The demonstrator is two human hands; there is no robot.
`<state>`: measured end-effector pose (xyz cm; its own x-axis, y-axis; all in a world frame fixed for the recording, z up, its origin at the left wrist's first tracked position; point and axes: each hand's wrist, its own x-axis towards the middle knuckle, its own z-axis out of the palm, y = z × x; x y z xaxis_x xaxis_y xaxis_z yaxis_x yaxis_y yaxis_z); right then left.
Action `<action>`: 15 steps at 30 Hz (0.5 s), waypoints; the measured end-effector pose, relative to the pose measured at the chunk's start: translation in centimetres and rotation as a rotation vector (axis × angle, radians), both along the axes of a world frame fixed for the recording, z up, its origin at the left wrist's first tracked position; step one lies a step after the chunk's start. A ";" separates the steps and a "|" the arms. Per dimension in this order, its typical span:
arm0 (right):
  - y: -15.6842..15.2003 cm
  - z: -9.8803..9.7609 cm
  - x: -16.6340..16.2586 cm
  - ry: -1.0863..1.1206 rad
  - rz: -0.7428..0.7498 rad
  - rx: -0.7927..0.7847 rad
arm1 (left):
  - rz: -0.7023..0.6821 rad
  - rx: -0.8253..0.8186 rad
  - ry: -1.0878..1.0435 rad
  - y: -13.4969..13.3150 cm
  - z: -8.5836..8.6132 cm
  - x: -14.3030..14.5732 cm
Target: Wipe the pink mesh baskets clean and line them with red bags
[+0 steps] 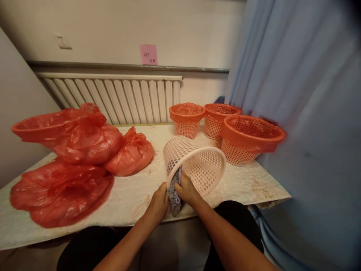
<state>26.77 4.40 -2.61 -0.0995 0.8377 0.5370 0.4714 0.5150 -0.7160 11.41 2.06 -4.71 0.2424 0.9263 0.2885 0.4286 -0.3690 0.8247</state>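
Observation:
A pale pink perforated wastebasket [180, 147] lies tilted on its side, its open mouth facing me. My right hand [186, 186] is closed on a grey cloth with a purple edge [175, 192], pressing it against the basket's rim. Just left of the cloth, my left hand [160, 199] grips the rim from outside, its fingers partly hidden. Part of the cloth hangs down over the table's front edge.
Red plastic bags [64, 192], some tied and bulging, cover the left of the cloth-covered table [135, 192]. Several baskets with red liners [251, 135] stand at the back right, beside a blue curtain [310, 150]. Behind runs a white radiator [126, 98].

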 end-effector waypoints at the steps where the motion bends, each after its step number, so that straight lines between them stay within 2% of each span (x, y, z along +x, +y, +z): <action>1: 0.2 -0.5 -0.1 -0.040 0.012 0.003 | -0.004 -0.004 0.006 0.0 0.2 -0.2; 5: 0.4 -2.0 -0.4 -0.202 0.035 -0.021 | -0.052 -0.048 0.039 0.1 1.1 -0.9; 9: 0.1 -2.7 -0.7 -0.438 0.063 -0.099 | -0.084 -0.033 0.110 0.3 3.2 -1.3; 13: 0.3 -3.1 -1.0 -0.648 0.036 -0.181 | -0.048 0.059 0.232 0.6 5.6 -1.4; 15: 0.6 -3.1 -1.0 -0.651 0.038 -0.231 | 0.003 0.083 0.230 0.4 5.7 -1.3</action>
